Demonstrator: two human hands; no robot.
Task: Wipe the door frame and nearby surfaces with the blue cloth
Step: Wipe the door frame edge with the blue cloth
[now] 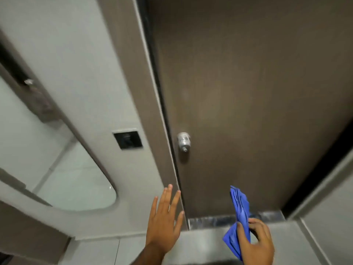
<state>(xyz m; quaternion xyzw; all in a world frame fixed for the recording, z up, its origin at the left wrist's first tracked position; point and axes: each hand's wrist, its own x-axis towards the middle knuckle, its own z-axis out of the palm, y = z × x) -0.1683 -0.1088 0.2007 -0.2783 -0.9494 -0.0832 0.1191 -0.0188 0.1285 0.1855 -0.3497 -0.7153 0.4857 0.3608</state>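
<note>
My right hand (256,243) grips bunched blue cloth (239,213), lower right of frame, clear of door (248,92). Left hand (164,222) open, fingers spread, near door frame (133,92). No wiping contact yet; I judge frame, nearby surfaces all left.

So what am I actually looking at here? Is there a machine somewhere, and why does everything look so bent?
No machine here: a person wears one wide-angle camera on the head, so you see what they see, and the lens bends straight edges. Both bare hands reach in from below. The right hand grips a bunched blue cloth. The left hand is open and empty, fingers spread, near the door frame. Ahead stands a closed brown door with a round silver knob. On the pale wall left of the frame sit a small dark square plate and a rounded mirror. The cloth is not touching the frame.
</note>
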